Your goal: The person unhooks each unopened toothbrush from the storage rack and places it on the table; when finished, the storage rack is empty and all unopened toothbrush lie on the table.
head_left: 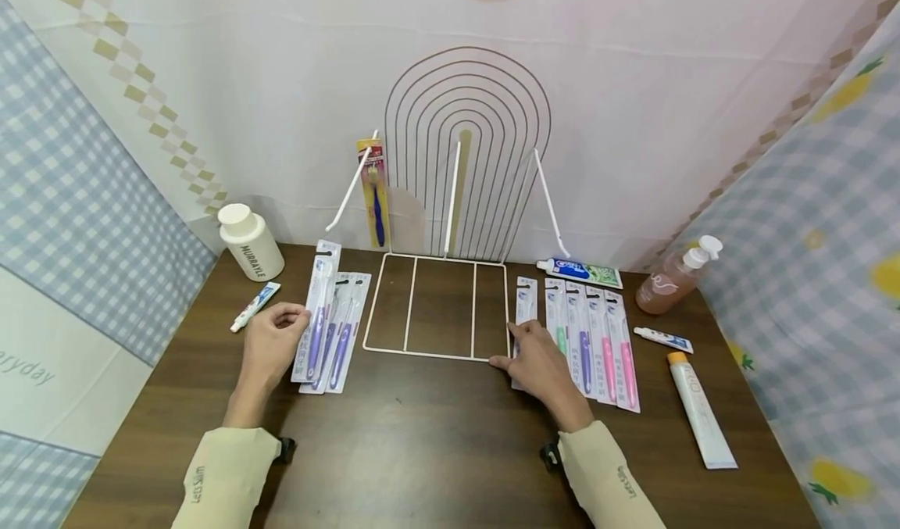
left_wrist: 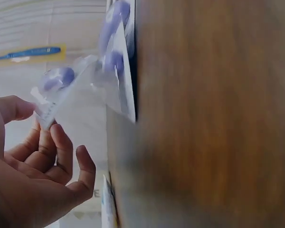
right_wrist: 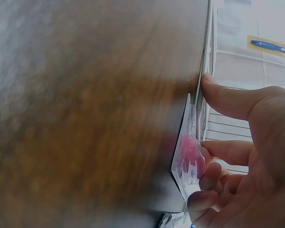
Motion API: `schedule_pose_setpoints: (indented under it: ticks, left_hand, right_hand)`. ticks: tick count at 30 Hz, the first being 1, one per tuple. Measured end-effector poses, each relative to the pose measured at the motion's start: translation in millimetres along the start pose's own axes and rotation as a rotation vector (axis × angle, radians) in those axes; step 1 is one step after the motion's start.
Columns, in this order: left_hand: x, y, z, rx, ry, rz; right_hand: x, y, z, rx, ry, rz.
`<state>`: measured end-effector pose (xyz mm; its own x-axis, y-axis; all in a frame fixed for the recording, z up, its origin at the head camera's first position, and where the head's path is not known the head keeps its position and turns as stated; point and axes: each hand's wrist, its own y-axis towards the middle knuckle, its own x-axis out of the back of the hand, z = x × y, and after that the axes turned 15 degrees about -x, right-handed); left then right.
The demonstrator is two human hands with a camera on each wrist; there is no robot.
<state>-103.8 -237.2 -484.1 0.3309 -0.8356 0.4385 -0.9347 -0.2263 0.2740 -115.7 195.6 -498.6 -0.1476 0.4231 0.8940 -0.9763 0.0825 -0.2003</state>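
Observation:
Between thumb and fingers my left hand (head_left: 274,345) pinches the edge of a packaged purple toothbrush (head_left: 316,326), which is raised and tilted in the left wrist view. Beside and partly under it lie more packaged purple toothbrushes (head_left: 344,341). My right hand (head_left: 544,361) rests at the front right corner of a white wire rack (head_left: 436,355), thumb and index finger apart and touching it. A packaged toothbrush (head_left: 526,298) is partly hidden beneath this hand. On the rack's left prong hangs a blue toothbrush in a yellow pack (head_left: 375,197).
Several packaged toothbrushes (head_left: 598,341) lie right of my right hand. Toothpaste tubes (head_left: 583,273) and a pump bottle (head_left: 671,279) stand or lie farther right. At the left are a white bottle (head_left: 251,244) and a small tube (head_left: 255,306). Prongs (head_left: 551,201) jut from the rack.

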Motion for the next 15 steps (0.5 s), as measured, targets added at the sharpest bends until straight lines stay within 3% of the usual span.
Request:
schedule_pose_setpoints:
  ticks: [4,11,15]
  left_hand:
    - [10.9,-0.1,15.8,0.016,0.000,0.027]
    - [11.5,12.6,85.2,0.009,0.007,0.114]
    - [8.6,16.7,104.7,-0.003,0.048,0.184]
  right_hand:
    - [0,1,1,0.007,-0.005,-0.001]
    - [0,1,1,0.001,-0.013,0.003]
    - [0,0,2,-0.005,-0.013,0.009]
